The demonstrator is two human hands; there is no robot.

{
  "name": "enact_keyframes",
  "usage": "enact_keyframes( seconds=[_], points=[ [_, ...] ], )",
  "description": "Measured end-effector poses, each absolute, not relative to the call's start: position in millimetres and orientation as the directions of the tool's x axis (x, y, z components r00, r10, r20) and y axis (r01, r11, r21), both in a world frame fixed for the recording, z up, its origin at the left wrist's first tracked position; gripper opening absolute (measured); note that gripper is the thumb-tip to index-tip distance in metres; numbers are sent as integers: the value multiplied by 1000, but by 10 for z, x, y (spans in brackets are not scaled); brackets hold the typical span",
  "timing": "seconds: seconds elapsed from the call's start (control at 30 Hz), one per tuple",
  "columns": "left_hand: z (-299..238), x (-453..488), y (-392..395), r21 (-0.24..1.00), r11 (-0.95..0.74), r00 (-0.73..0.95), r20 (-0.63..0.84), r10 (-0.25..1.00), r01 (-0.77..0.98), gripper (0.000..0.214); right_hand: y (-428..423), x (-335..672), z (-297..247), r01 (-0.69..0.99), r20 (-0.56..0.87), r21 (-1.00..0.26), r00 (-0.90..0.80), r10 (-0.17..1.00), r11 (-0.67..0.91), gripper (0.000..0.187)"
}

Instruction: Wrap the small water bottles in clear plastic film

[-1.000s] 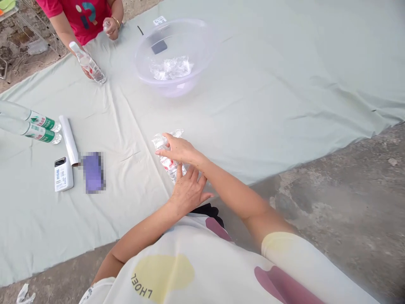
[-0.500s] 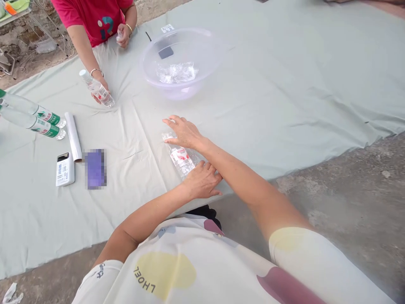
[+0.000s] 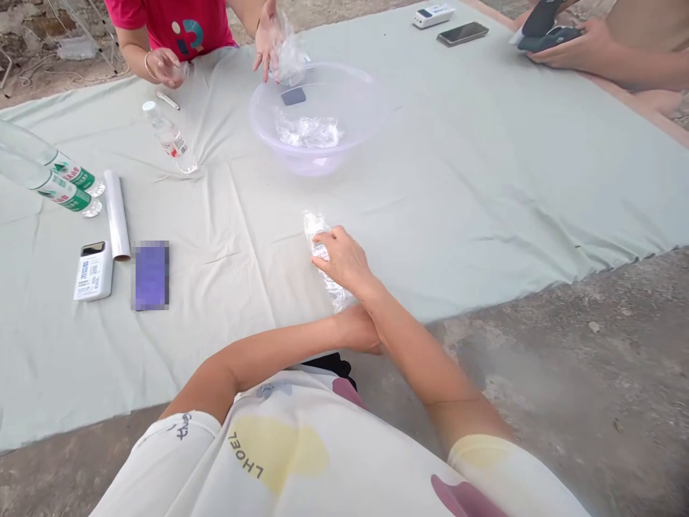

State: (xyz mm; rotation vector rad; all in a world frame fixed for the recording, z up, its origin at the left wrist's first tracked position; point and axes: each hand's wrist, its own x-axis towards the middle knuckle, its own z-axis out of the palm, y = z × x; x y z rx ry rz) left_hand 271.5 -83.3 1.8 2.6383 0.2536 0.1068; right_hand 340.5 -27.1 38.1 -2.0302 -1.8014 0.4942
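A clear plastic bottle (image 3: 334, 293) with a red-and-white label lies on the cloth in front of me, crinkled clear plastic about it. My right hand (image 3: 344, 260) is bent over its middle, thumb and fingertips against its left side. My left hand (image 3: 359, 330) lies at the bottle's near end, tucked beneath my right forearm; its fingers are hidden. Beyond the bottle stands a translucent purple basin (image 3: 317, 161) with crumpled clear film (image 3: 309, 132) inside.
Across the table, a person in red holds crumpled clear plastic (image 3: 291, 57) at the basin's rim. To the left are an upright water bottle (image 3: 175, 143), two green-labelled bottles (image 3: 69, 192), a film roll (image 3: 117, 215), a white device (image 3: 93, 271) and a blurred purple item (image 3: 151, 276). Another person's hands hold a black device (image 3: 549, 36).
My right hand has curled further over the bottle. My left hand has slid under my right forearm. The person opposite has released the water bottle and raised crumpled plastic to the basin.
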Motion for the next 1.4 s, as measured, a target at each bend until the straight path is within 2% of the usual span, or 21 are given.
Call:
enact_keyframes(
  seconds=[0.03,0.07,0.13,0.17,0.23,0.3,0.37,0.43,0.5,0.57,0.63,0.7,0.83,0.93,1.03,1.1,1.17,1.23,1.3,1.4],
  points=[
    [2,2589,-867,463,-885,998,64,-17,-45,17,-296,3468,344,831,-8,-530,197,980,-171,37],
    [-9,2442,-886,457,-875,987,98,-130,-161,14,-329,3532,310,794,-12,-564,266,964,-226,38],
    [-15,2119,-890,538,-827,984,146,-98,-162,16,-410,3638,257,719,-35,-626,360,932,-301,41],
    [-9,1962,-879,613,-786,989,144,10,-81,21,-454,3672,241,689,-52,-647,389,920,-327,43],
    [19,1692,-843,771,-623,950,83,302,131,26,-527,3699,228,633,-94,-685,413,906,-360,48],
    [58,1509,-804,896,-332,816,-57,575,296,26,-569,3684,227,578,-135,-718,431,892,-387,56],
    [99,1408,-776,941,32,658,-259,707,337,25,-578,3647,217,509,-169,-750,470,866,-423,64],
    [130,1359,-769,890,367,583,-456,673,271,30,-562,3600,190,386,-222,-800,521,824,-460,66],
    [144,1326,-782,767,620,602,-577,552,166,41,-534,3538,157,192,-288,-876,526,800,-442,69],
    [145,1285,-792,608,792,646,-627,436,56,53,-503,3446,147,5,-305,-936,486,819,-352,76],
    [149,1233,-774,466,882,687,-620,380,-69,59,-472,3315,178,-93,-263,-964,449,854,-248,81],
    [178,1174,-709,387,901,719,-569,400,-195,58,-447,3145,243,-112,-203,-979,415,887,-171,79],
    [298,1081,-486,401,846,724,-456,517,-352,56,-453,2745,361,-52,-76,-997,268,960,-65,74],
    [338,1032,-334,413,819,651,-501,570,-399,51,-494,2503,392,-45,5,-999,128,992,11,81],
    [305,964,-231,426,759,514,-561,649,-493,30,-532,2423,456,-8,-2,-1000,10,1000,-2,86],
    [278,897,-175,454,699,443,-551,707,-552,21,-556,2459,549,158,-65,-985,15,998,-67,75],
    [264,816,-118,494,635,384,-519,763,-594,19,-582,2530,668,373,-126,-919,33,991,-129,49],
    [260,736,-63,542,573,318,-495,809,-614,15,-597,2591,785,522,-144,-848,-53,988,-95,30],
    [251,672,-20,592,534,271,-477,836,-604,15,-577,2620,878,569,-36,-818,-188,981,79,24],
    [214,624,7,654,538,267,-473,839,-532,24,-459,2610,976,595,314,-699,-243,918,397,21]
  ],
)
